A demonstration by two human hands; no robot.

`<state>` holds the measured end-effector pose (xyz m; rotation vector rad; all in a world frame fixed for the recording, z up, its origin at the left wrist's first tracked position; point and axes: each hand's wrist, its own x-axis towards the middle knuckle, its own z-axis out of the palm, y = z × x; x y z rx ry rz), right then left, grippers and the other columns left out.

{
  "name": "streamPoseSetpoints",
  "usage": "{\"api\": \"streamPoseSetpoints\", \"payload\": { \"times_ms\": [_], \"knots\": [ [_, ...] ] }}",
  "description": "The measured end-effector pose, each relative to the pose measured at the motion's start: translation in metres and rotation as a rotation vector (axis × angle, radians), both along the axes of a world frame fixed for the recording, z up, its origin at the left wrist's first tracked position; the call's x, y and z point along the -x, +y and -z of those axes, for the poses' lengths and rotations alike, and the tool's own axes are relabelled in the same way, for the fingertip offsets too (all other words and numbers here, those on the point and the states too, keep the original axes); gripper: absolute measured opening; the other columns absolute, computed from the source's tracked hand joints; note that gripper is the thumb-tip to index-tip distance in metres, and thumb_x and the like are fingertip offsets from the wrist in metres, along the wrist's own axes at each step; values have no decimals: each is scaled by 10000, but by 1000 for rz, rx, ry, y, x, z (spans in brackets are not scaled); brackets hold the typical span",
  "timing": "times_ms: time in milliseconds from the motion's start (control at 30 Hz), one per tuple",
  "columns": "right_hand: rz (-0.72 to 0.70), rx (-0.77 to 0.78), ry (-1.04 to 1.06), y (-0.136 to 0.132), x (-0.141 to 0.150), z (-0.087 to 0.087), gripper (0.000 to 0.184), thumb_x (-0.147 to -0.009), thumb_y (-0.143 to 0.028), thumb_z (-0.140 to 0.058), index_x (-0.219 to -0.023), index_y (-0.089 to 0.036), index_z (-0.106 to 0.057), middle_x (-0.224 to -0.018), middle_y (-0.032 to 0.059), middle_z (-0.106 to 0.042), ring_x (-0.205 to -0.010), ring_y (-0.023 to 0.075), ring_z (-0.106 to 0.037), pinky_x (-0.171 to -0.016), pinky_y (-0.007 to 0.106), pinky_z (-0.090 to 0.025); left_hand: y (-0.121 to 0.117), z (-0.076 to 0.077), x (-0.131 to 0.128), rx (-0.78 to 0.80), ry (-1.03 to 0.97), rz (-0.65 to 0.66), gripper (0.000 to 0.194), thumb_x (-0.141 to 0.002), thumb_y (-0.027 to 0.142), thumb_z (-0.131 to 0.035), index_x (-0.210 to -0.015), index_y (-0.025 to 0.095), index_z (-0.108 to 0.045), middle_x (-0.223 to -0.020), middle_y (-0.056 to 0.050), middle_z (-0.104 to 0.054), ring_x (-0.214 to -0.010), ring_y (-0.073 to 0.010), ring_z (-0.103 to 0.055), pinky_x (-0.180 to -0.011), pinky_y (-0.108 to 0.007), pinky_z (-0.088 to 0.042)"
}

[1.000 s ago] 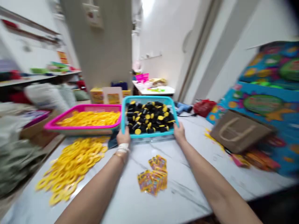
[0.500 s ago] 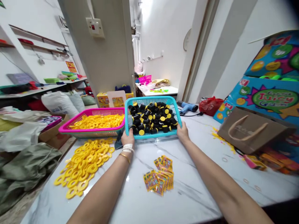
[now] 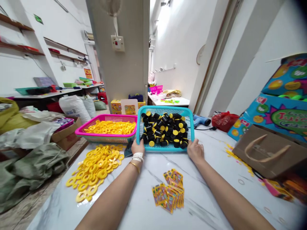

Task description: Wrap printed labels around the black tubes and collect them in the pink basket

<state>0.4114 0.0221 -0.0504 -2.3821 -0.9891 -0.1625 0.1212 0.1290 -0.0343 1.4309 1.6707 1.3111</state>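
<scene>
A turquoise plastic basket point(image 3: 165, 149) stands at the far side of the white marbled table point(image 3: 134, 204), its near edge towards me. Inside it lie many small black canisters point(image 3: 165, 129) with yellow lids. My left hand point(image 3: 138, 148) grips the basket's near left corner, and my right hand point(image 3: 195, 150) holds the near right corner. Both are closed on the rim, with some fingers hidden. Between my forearms lies a spread of small yellow printed packets point(image 3: 168, 193). Left of my left arm is a loose heap of yellow plastic rings point(image 3: 97, 169).
A pink-rimmed basket point(image 3: 105, 136) of yellow rings stands close to the turquoise one's left. On the right are a blue heat-gun-like tool point(image 3: 201, 120), a red plastic bag point(image 3: 224, 121), a brown paper bag point(image 3: 261, 151) and a blue printed display box point(image 3: 280, 111).
My view has turned slightly left and up, so the whole scene appears further right and lower. Both hands still hold the turquoise basket; my right hand's knuckles now show more.
</scene>
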Motion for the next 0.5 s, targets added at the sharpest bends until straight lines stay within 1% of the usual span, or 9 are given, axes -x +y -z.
{"api": "streamPoseSetpoints", "payload": {
  "times_ms": [67,100,167,200,267,367,433,500],
  "knots": [
    [-9,39,-54,2,1,0,399,-1026,-362,-391,-1184,-24,-534,-990,206,-703,-1113,318,-620,-1094,516,-278,1,-1,-1,24,23,-20,319,-855,269,-648,-1138,140,-718,-1055,-141,-759,-1036,-286,-706,-918,-323,-518],
    [-13,55,-74,4,1,1,410,-1029,-356,-365,-1170,-7,-528,-961,227,-708,-1117,334,-620,-1104,519,-244,2,-2,-1,33,34,-29,313,-850,266,-655,-1130,143,-722,-1055,-144,-759,-1045,-294,-704,-924,-331,-517],
    [-14,83,-103,7,1,2,428,-1035,-354,-336,-1164,6,-527,-920,230,-715,-1084,336,-637,-1105,516,-229,2,-3,-2,50,54,-44,294,-840,255,-665,-1106,148,-728,-1052,-148,-760,-1056,-303,-701,-931,-340,-514],
    [-10,95,-112,9,1,2,431,-1039,-354,-330,-1172,4,-529,-912,214,-717,-1059,324,-649,-1101,511,-243,2,-4,-3,58,64,-50,283,-837,246,-665,-1093,145,-730,-1052,-153,-759,-1059,-308,-701,-933,-344,-513],
    [4,114,-125,10,0,3,419,-1043,-370,-349,-1198,-33,-544,-939,160,-716,-1023,283,-663,-1080,495,-307,0,-6,-4,70,83,-63,290,-832,212,-656,-1104,130,-718,-1067,-169,-752,-1070,-319,-696,-940,-355,-508],
    [24,132,-137,9,1,3,387,-1019,-434,-452,-1207,-123,-586,-1038,86,-696,-991,224,-664,-1003,466,-433,-5,-9,-6,78,106,-89,394,-833,172,-634,-1218,85,-649,-1116,-203,-731,-1087,-330,-687,-943,-370,-503],
    [31,140,-141,8,2,2,392,-993,-465,-510,-1195,-143,-604,-1074,76,-684,-972,210,-663,-952,449,-482,-9,-10,-6,64,124,-95,444,-854,186,-620,-1285,82,-600,-1150,-202,-719,-1097,-317,-683,-946,-364,-500],
    [34,150,-143,7,4,1,397,-991,-469,-510,-1194,-141,-603,-1066,76,-683,-962,209,-663,-947,447,-483,-13,-11,-6,41,152,-84,434,-876,206,-609,-1298,104,-594,-1165,-183,-717,-1107,-297,-679,-955,-348,-495]
  ]
}}
